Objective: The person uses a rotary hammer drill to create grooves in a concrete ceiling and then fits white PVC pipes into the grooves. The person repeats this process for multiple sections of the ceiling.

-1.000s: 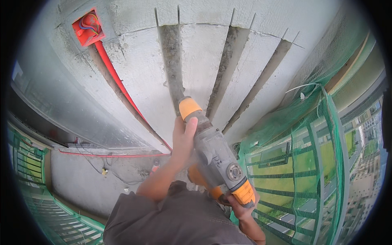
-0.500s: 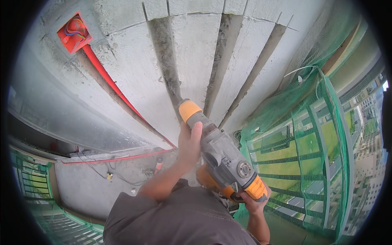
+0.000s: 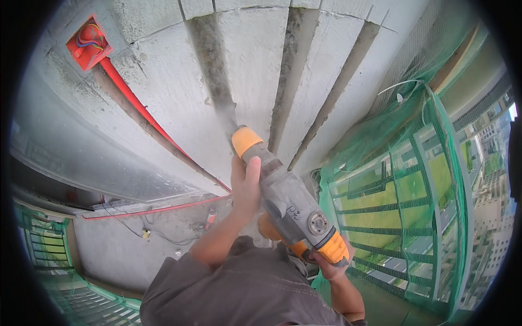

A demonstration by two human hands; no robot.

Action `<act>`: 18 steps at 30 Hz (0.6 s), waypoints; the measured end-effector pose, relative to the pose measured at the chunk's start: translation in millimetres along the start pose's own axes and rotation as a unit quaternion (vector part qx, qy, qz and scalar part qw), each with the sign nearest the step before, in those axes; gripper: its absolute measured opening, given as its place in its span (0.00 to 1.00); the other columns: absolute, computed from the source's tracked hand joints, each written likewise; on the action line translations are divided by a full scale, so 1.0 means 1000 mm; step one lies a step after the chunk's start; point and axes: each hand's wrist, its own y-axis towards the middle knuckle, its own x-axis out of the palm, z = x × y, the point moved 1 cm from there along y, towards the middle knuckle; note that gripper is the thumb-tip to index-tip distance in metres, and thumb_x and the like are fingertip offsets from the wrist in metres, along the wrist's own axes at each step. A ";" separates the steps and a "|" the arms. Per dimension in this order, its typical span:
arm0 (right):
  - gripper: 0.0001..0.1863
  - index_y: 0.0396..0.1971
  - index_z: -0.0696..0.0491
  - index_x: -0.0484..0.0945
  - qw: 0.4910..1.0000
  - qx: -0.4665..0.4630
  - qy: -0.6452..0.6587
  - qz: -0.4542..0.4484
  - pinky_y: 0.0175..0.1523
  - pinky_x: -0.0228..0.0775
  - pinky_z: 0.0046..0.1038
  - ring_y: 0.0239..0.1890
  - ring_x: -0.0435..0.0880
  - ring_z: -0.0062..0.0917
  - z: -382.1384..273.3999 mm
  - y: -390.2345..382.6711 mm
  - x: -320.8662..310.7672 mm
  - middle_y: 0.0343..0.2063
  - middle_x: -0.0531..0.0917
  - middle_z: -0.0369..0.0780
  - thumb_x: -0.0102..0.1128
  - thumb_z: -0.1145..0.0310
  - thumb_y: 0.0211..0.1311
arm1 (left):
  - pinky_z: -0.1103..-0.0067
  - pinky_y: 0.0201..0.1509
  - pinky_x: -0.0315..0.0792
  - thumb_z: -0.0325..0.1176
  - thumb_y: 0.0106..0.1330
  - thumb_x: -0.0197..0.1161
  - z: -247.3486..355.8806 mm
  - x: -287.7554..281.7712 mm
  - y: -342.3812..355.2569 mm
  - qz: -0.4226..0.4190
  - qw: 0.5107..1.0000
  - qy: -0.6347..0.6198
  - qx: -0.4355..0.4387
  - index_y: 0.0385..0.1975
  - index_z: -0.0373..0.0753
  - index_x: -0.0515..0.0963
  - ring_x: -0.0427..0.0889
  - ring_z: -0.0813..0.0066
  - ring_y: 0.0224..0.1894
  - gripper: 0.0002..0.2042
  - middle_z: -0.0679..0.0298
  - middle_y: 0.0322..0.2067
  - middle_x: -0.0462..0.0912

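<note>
A grey and orange rotary hammer [image 3: 291,195] slants across the middle, its front end toward the wall. My left hand [image 3: 247,185] is closed around its front part, just behind the orange collar, with the thumb on top. At the rear, my right hand [image 3: 333,265] grips the handle; part of its fingers is hidden by the tool body. The bit reaches into the leftmost of three vertical grooves [image 3: 209,60] cut in the pale wall [image 3: 253,60]. Dust blurs the bit's tip, so I cannot tell exactly where it touches.
On the left, a red electrical box [image 3: 88,43] with wires sits in the wall, and a red conduit [image 3: 130,95] runs down from it. Green netting [image 3: 375,163] covers the railing at right. A cable [image 3: 163,236] and a small bottle-like object [image 3: 211,217] lie on the concrete floor [image 3: 114,250].
The rotary hammer and both hands have shifted slightly left and its front end a little higher in view. Dust now clouds the bit. The whole view has shifted slightly too.
</note>
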 end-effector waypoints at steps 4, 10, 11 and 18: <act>0.26 0.43 0.62 0.81 0.999 -0.014 -0.012 0.038 0.42 0.78 0.28 0.35 0.87 0.25 -0.059 0.005 0.036 0.35 0.88 0.41 0.84 0.71 0.44 | 0.73 0.50 0.72 0.57 0.75 0.60 0.003 -0.016 0.015 0.017 1.000 0.015 0.000 0.46 0.30 0.73 0.74 0.74 0.42 0.28 0.62 0.40 0.77; 0.18 0.44 0.58 0.86 0.996 -0.050 -0.015 0.071 0.41 0.80 0.28 0.36 0.91 0.28 -0.069 -0.033 0.064 0.38 0.90 0.41 0.82 0.73 0.54 | 0.75 0.45 0.72 0.55 0.75 0.61 0.004 -0.036 -0.005 -0.037 0.999 -0.002 -0.008 0.44 0.33 0.73 0.74 0.77 0.39 0.25 0.64 0.37 0.77; 0.17 0.45 0.60 0.86 0.996 -0.046 0.038 0.067 0.40 0.80 0.28 0.35 0.91 0.28 -0.085 -0.037 0.071 0.37 0.90 0.41 0.79 0.77 0.56 | 0.75 0.46 0.72 0.55 0.75 0.61 0.003 -0.044 -0.009 -0.046 0.999 0.015 -0.004 0.44 0.33 0.73 0.74 0.77 0.39 0.25 0.64 0.37 0.76; 0.25 0.51 0.61 0.79 0.993 -0.022 0.032 0.109 0.51 0.78 0.30 0.44 0.88 0.27 -0.075 -0.092 0.128 0.44 0.87 0.42 0.80 0.74 0.55 | 0.76 0.47 0.71 0.53 0.75 0.61 0.003 -0.061 0.001 -0.129 0.991 0.031 0.002 0.45 0.32 0.73 0.73 0.79 0.41 0.24 0.64 0.39 0.76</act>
